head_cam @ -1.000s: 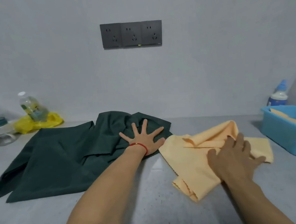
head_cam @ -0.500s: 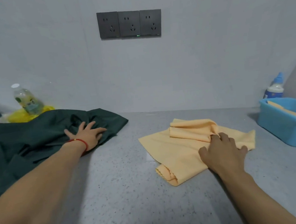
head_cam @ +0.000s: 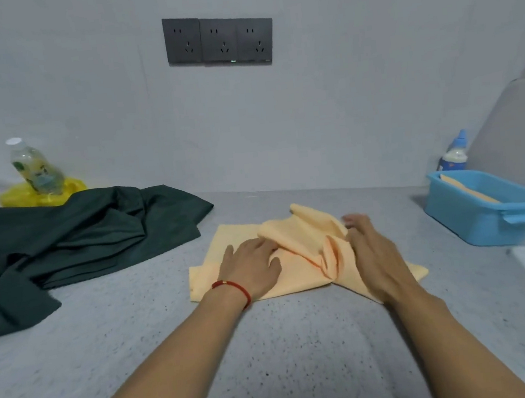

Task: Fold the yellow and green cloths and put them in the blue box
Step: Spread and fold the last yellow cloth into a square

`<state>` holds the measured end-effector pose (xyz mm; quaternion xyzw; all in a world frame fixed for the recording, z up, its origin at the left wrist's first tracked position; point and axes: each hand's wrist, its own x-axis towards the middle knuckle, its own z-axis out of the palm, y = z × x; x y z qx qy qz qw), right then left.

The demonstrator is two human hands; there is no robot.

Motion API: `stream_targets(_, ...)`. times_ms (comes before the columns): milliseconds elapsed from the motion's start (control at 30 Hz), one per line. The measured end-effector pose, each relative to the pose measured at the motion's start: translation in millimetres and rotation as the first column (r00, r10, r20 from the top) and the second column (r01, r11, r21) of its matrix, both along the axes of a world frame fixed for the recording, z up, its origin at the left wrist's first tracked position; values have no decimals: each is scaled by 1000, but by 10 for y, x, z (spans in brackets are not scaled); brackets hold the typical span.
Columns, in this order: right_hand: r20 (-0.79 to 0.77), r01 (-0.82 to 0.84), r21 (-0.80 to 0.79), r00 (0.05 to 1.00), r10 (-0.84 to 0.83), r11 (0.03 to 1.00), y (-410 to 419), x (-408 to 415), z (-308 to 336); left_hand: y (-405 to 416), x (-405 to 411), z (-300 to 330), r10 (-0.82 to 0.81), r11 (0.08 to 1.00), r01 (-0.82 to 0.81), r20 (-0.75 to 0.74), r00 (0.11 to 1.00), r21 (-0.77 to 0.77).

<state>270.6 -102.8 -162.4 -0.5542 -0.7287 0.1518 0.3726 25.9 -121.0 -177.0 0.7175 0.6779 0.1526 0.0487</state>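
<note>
1. Centrally, the yellow cloth point(head_cam: 296, 260) lay on the speckled grey counter point(head_cam: 271, 360), partly bunched into a raised fold along its middle.
2. The left hand point(head_cam: 252, 269), with a red string bracelet point(head_cam: 231, 288) at the wrist, rested palm down on the cloth's left part, fingers straight and reaching to the raised fold, gripping nothing.
3. The right hand point(head_cam: 370, 249) lay on the cloth's right side with its fingers extended along the fold; its fingertips were blurred, so whether they pinched any fabric could not be told.
4. The green cloth point(head_cam: 74, 238) sat crumpled to the left, apart from the yellow one and touched by neither hand.
5. The blue box point(head_cam: 483, 221) stood at the right edge of the counter, well apart from both cloths, with a pale yellow item lying inside it.
6. Behind the box stood a small white bottle with a blue cap point(head_cam: 454, 152); its label was too small to read.
7. At far left, a clear plastic bottle point(head_cam: 34, 167) leaned over a yellow bag point(head_cam: 43, 194); its label print was unreadable.
8. On the wall hung three dark sockets point(head_cam: 218, 41) in a row, with no legible writing.
</note>
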Motion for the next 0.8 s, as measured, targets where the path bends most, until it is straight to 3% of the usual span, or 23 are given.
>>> stream_targets(67, 248, 44, -217, 969, 11, 975, 34, 70, -17, -46, -4, 11, 17, 1000, -17, 4, 1000, -4)
stream_targets(133, 454, 304, -181, 870, -195, 935, 72, 126, -12, -89, -18, 22, 89, 996, -89, -32, 995, -4)
stream_targets(200, 499, 501, -165, 785, -366, 850, 98, 169, 0, -131, -38, 24, 167, 986, -166, -53, 985, 20)
stream_targets(233, 478, 508, -162, 791, -383, 846, 100, 178, -1, -144, -47, 43, 195, 980, -194, -41, 980, 42)
stream_targets(367, 385, 201, 51, 900, -205, 978, 8, 8, 4, -194, -3, 201, 194, 964, -186, -22, 981, 190)
stream_targets(500, 476, 29, -41, 879, -6, 999, 20, -66, -34, -329, 192, 205, 13, 985, 30, -251, 968, 167)
stream_targets(567, 494, 40, -23, 869, -23, 999, 66, 15, -25, -295, 189, 196, 6, 978, 51, -270, 963, 203)
stream_targets(667, 482, 152, 243, 838, -256, 958, 66, 53, 28, -255, 158, 213, 41, 953, 22, -202, 979, 302)
stream_targets(733, 405, 40, 425, 885, -230, 904, -6, -94, 33, -235, 145, 211, 76, 938, -1, -203, 976, 348)
stream_targets(800, 470, -125, 466, 874, -125, 876, -70, -267, 14, -218, 123, 211, 117, 927, -31, -208, 971, 374)
